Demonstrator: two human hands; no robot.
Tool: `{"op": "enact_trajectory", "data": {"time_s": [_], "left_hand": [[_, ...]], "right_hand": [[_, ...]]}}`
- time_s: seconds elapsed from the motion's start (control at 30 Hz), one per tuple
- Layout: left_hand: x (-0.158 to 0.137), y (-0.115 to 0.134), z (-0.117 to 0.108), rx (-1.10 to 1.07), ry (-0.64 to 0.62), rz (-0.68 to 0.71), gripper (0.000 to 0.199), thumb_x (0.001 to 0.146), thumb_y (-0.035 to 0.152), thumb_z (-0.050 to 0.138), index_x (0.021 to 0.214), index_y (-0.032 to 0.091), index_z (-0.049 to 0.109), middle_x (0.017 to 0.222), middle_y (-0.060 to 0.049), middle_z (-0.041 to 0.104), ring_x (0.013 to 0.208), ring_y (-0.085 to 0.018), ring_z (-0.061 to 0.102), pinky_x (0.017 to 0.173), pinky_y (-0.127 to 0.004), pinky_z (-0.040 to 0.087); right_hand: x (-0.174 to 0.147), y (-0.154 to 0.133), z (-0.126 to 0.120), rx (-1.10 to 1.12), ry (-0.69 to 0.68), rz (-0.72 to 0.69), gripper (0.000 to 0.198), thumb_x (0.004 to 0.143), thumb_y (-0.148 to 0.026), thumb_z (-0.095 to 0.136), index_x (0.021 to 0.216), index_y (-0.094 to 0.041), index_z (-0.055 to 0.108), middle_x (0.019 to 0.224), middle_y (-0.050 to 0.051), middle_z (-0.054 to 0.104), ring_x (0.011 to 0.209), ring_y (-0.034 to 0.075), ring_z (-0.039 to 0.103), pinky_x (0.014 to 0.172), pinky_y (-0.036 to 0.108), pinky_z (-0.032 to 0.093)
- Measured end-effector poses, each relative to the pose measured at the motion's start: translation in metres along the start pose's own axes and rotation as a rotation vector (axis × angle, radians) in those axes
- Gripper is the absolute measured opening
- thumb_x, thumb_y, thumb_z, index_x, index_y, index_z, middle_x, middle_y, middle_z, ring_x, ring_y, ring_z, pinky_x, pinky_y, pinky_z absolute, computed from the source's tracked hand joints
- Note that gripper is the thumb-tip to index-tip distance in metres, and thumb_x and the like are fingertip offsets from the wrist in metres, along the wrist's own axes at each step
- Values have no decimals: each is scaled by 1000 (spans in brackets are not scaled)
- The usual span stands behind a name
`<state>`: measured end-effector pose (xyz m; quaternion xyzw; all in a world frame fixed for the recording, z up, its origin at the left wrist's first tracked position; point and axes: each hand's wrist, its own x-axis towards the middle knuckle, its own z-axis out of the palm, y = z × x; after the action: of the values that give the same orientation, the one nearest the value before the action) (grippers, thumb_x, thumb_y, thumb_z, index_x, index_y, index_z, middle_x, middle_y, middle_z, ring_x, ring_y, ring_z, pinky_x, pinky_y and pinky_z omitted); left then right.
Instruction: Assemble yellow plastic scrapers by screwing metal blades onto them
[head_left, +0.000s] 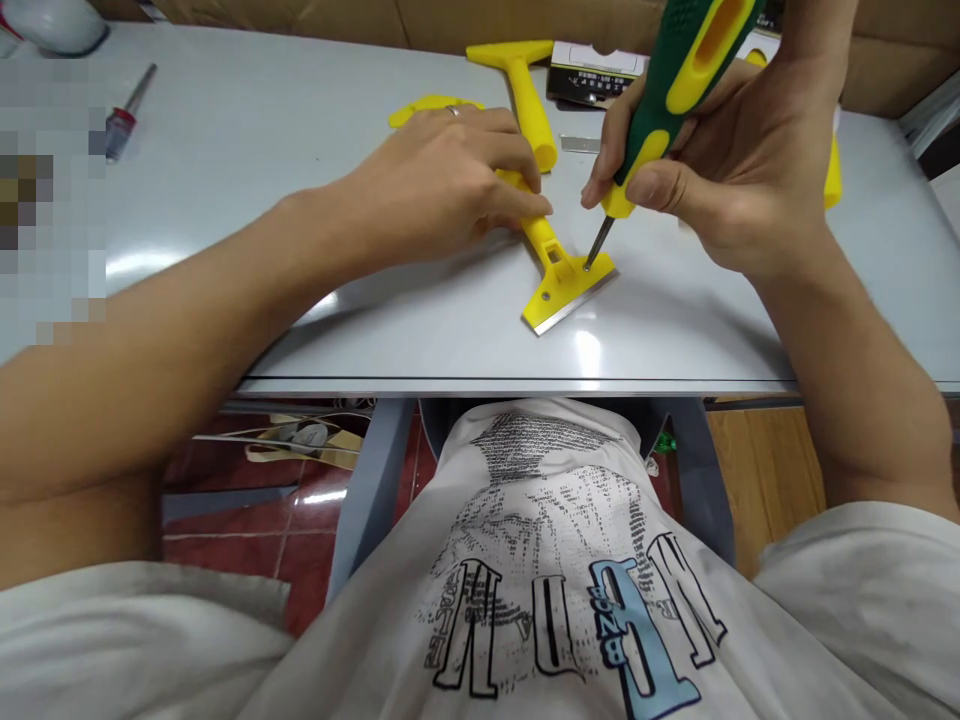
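My left hand [469,175] is closed around the handle of a yellow scraper [559,272], which lies on the table with its head toward me. A thin metal blade [574,304] runs along the scraper's front edge, and one screw shows on the left of the head. My right hand [739,170] grips a green and yellow screwdriver [664,110], tilted, its tip down at a screw spot on the right of the head. Beyond my left hand lie another yellow scraper part [529,105] and a flat yellow piece [431,105]. A loose blade [580,144] rests between the hands.
A black and white box [592,72] stands at the back, before brown cardboard [300,25]. A small red-handled screwdriver [126,118] lies at the far left. More yellow plastic [833,175] shows behind my right hand. The white table's front edge [487,386] is close to my body.
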<state>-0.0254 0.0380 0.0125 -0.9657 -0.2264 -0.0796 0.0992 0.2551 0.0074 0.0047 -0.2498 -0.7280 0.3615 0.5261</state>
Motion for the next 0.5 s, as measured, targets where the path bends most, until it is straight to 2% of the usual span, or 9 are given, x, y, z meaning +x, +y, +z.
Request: {"op": "enact_trajectory", "data": {"time_s": [0.13,0.2,0.27,0.33,0.4,0.5], "left_hand": [[1,2,-2,-10,-20,-14,51,125,35,35,143,27,82,144,-12,78,135,-30,63,107,-54,56],[2,2,-1,-6,-16,4,53,125,34,33,143,27,82,142,-13,78,134,-30,63,105,-53,56],[2,1,0,-10,0,32,54,124,33,33,141,26,83,140,-14,79,130,-31,63,102,-52,57],[1,1,2,-27,20,38,52,122,32,35,140,26,83,137,-15,79,126,-32,64,100,-52,58],[0,2,3,-48,29,18,50,121,30,37,142,26,82,136,-15,77,122,-31,66,100,-51,58],[0,4,2,-75,-2,2,48,120,29,39,140,25,82,140,-15,75,119,-30,66,103,-52,57]], "right_hand": [[-1,-2,-2,-12,7,-23,93,77,-69,98,144,-46,38,86,-14,72,86,23,82,81,43,76],[0,-5,-2,6,-66,-104,77,82,-62,98,139,-41,52,101,-11,75,81,19,80,78,41,76],[1,-9,0,31,-141,-171,55,88,-54,95,129,-34,64,124,-7,75,86,18,83,78,42,77],[0,-13,2,72,-188,-136,44,91,-49,93,120,-30,66,138,-4,71,98,22,86,88,47,79],[-1,-15,5,139,-191,-71,47,90,-50,94,118,-28,63,138,1,72,107,28,86,96,54,79],[-2,-13,7,175,-155,-65,54,83,-50,100,116,-27,64,134,2,72,98,29,87,88,54,79]]}}
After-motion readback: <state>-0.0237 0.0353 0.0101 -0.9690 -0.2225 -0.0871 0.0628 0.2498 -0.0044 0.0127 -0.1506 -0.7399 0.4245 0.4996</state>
